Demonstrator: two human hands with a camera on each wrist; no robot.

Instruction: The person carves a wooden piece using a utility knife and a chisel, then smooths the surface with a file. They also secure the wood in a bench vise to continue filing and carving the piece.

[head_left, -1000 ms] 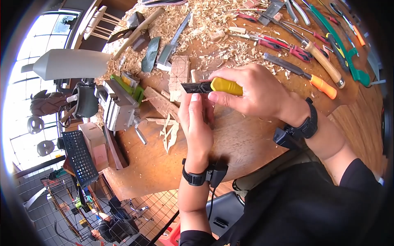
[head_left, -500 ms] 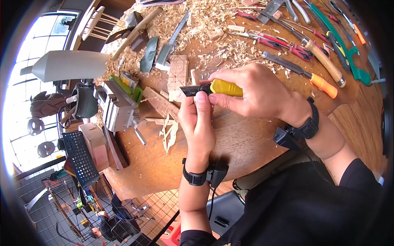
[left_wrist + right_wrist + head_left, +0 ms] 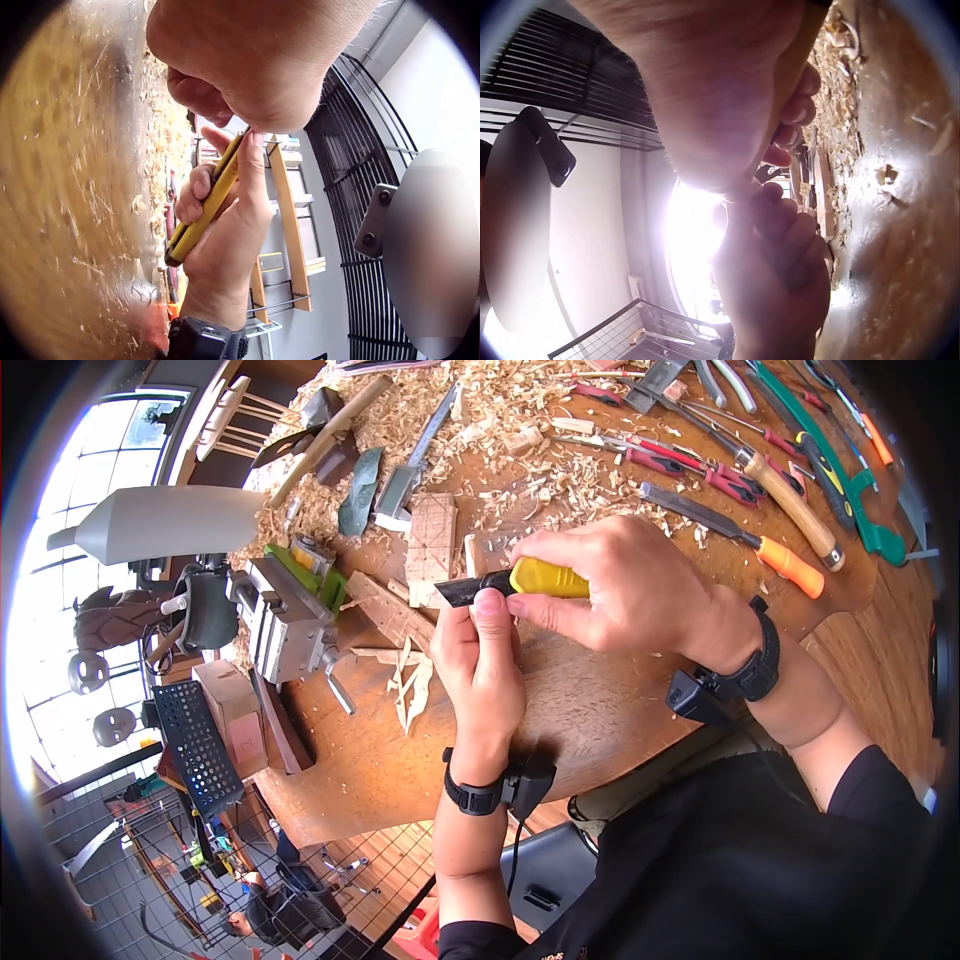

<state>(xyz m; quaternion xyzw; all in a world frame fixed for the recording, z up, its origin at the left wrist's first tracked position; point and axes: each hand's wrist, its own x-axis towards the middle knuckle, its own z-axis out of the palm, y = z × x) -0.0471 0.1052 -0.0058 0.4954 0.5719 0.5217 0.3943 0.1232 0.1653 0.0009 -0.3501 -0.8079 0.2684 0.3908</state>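
In the head view, the right hand [image 3: 640,585] grips a yellow-handled cutter [image 3: 548,577], its dark blade [image 3: 460,592] pointing left and slightly down. The left hand [image 3: 485,680] is curled just below the blade, with its thumb against the blade's near edge. A pale wooden stick [image 3: 471,555] rises behind the blade in line with the left fingers, which appear to grip it; its lower part is hidden. From the left wrist, the yellow handle [image 3: 206,214] lies across the right palm. The right wrist view shows the curled left hand [image 3: 776,262] touching the right one.
Wood blocks [image 3: 432,535] and shavings [image 3: 500,410] lie beyond the hands. A metal vise [image 3: 290,622] is at the left, near a caliper [image 3: 398,490]. On the right are a chisel with an orange handle [image 3: 790,567], pliers [image 3: 728,482] and a green saw [image 3: 860,510].
The left thumb has moved up against the blade. The blade has tilted, its tip swinging downward, and the cutter has shifted slightly left. The right hand keeps its grip.
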